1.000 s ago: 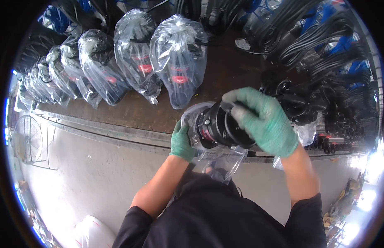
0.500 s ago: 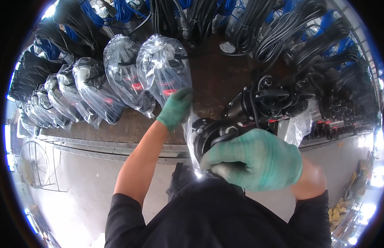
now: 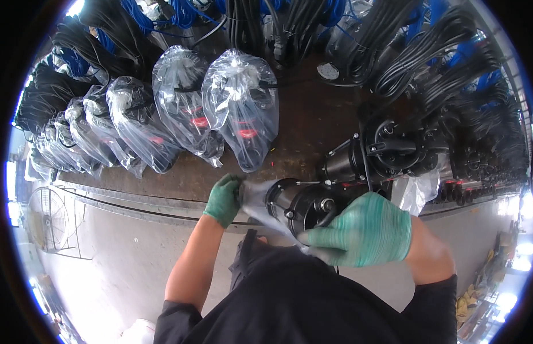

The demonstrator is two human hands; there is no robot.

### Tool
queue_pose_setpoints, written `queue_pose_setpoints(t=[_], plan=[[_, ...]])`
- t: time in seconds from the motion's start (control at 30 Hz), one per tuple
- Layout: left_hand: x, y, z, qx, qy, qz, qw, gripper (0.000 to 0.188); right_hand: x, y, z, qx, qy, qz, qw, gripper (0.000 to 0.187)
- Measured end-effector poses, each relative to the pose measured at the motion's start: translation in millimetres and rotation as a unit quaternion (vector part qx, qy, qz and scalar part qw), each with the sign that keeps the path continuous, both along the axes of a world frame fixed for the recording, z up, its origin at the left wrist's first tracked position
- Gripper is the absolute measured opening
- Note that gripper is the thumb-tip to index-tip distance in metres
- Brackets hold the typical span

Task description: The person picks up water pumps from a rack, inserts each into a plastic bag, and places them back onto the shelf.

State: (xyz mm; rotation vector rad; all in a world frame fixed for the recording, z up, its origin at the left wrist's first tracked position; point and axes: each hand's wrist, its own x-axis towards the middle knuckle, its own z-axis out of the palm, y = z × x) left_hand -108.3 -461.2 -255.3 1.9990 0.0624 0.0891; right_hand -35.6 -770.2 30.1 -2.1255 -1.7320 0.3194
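A black submersible pump (image 3: 301,202) with a handle and bolts is held level at the table's near edge. Over its left end a clear plastic bag (image 3: 258,198) is drawn, blurred by motion. My left hand (image 3: 223,200), in a green knit glove, is closed around the bagged end. At the pump's handle side is my right hand (image 3: 361,232), likewise gloved, its thumb and fingers pinched on the bag's edge; the fingertips are partly hidden. Just beyond lies a second black pump (image 3: 344,161), unbagged, with a cable running from it.
Several bagged pumps (image 3: 240,109) stand in a row on the left of the brown table (image 3: 301,123). Bundles of black cable (image 3: 404,66) and blue cord line the far side. More unbagged pumps (image 3: 450,149) crowd the right. A large fan (image 3: 48,221) stands on the floor at left.
My left hand has moved down and left from beside the nearest bagged pump to the end of the held pump. The bag now stretches across that end. My right hand stays near the handle.
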Motion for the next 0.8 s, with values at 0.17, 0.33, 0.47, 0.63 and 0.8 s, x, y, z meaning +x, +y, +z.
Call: queue_pose_setpoints(t=[0.17,0.33,0.47,0.63,0.8], plan=[[15.3,-16.5,40.5,-0.073,0.298,-0.052,0.950,0.053,-1.9,20.1,-18.7,0.065,0.010,-0.015,0.998,0.018],[47.2,-35.0,1.0,0.304,0.210,-0.284,0.885,0.060,-10.9,33.2,-29.6,0.084,-0.023,-0.013,0.996,0.021],[67.1,-59.4,-14.6,0.417,0.236,-0.279,0.832,0.038,-9.4,30.7,-36.8,0.099,-0.043,-0.014,0.994,0.023],[83.8,-72.0,-35.7,0.355,0.111,-0.169,0.913,0.022,-21.6,14.4,-43.4,0.128,-0.050,0.014,0.990,0.023],[102.2,-94.5,-23.3,0.109,0.034,-0.099,0.989,0.018,-51.1,-26.4,-47.1,0.141,-0.035,0.035,0.989,0.019]])
